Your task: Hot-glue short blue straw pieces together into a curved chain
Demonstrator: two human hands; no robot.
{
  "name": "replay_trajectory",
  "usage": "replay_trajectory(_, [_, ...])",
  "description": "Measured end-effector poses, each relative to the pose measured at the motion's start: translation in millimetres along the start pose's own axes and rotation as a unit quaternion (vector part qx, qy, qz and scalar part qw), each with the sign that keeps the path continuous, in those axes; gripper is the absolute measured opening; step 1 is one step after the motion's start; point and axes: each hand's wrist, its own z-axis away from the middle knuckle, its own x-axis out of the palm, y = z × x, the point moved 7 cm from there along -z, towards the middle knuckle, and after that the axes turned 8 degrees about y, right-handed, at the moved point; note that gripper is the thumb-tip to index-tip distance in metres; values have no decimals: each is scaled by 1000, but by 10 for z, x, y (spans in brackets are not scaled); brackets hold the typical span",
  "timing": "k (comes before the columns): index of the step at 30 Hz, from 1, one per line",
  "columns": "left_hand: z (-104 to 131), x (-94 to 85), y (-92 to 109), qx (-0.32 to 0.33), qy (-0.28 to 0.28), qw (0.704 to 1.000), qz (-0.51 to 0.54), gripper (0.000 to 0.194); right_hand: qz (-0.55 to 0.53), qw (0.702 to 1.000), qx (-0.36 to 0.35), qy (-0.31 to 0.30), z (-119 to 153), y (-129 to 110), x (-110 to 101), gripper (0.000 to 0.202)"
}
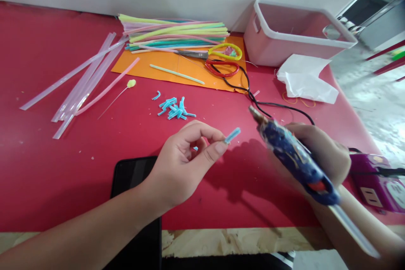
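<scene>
Between thumb and index finger, my left hand [186, 160] pinches a short light-blue pipe cleaner piece [233, 135] above the red table. My right hand [322, 152] is wrapped round a blue glue gun [292, 156], its nozzle pointing up and left. Nozzle and blue piece are apart. A clear glue stick [354, 230] juts from the back of the gun. Beyond my left hand lies a small heap of cut blue pipe cleaner pieces [177, 109], with one curved piece [156, 95] beside it.
Scissors [202, 55] and many-coloured pipe cleaners [171, 33] lie on orange paper [142, 67]. Glue sticks [79, 76] are at left, a pink bin [262, 46] and white paper [303, 78] at back right. A phone [133, 177] and purple power strip [376, 181] are nearer.
</scene>
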Motion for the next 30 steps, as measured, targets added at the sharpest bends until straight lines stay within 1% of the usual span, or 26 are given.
replay_trajectory(2, [6,-18,14,14,11,1000,-20,11,80,996,-17,-23,-2,41,73,25])
replay_trajectory(4, [19,-27,41,44,20,997,-56,11,158,984,-23,-75,11,127,189,37])
replay_trajectory(6, [44,-19,73,84,19,991,-104,10,194,973,-8,-123,39,237,281,45])
replay_trajectory(8, [78,0,106,128,12,981,-145,9,208,966,10,-155,70,317,330,49])
replay_trajectory(10, [113,19,130,165,5,971,-172,7,223,963,20,-149,70,328,310,50])
replay_trajectory(11, [127,27,138,178,1,967,-181,7,225,966,20,-126,50,296,269,49])
replay_trajectory(13, [147,43,150,195,-5,961,-194,8,200,978,14,-55,-8,162,151,46])
replay_trajectory(14, [154,52,156,201,-9,959,-201,8,163,987,5,-16,-37,66,87,40])
replay_trajectory(15, [161,65,163,208,-15,955,-209,8,105,994,-7,5,-59,-34,48,34])
replay_trajectory(16, [168,79,174,217,-22,952,-215,8,47,999,-18,7,-73,-127,34,29])
replay_trajectory(17, [176,95,186,227,-30,948,-222,8,3,999,-33,-15,-77,-215,57,26])
replay_trajectory(20, [199,140,216,258,-53,937,-230,9,-53,995,-75,-40,-74,-390,89,25])
replay_trajectory(22, [209,160,220,270,-64,932,-233,9,-70,993,-90,-43,-69,-426,105,24])
replay_trajectory(25, [211,173,204,270,-71,931,-237,9,-91,990,-99,-35,-77,-427,107,23])
replay_trajectory(30, [203,169,155,249,-72,933,-249,9,-108,990,-82,-27,-99,-416,100,20])
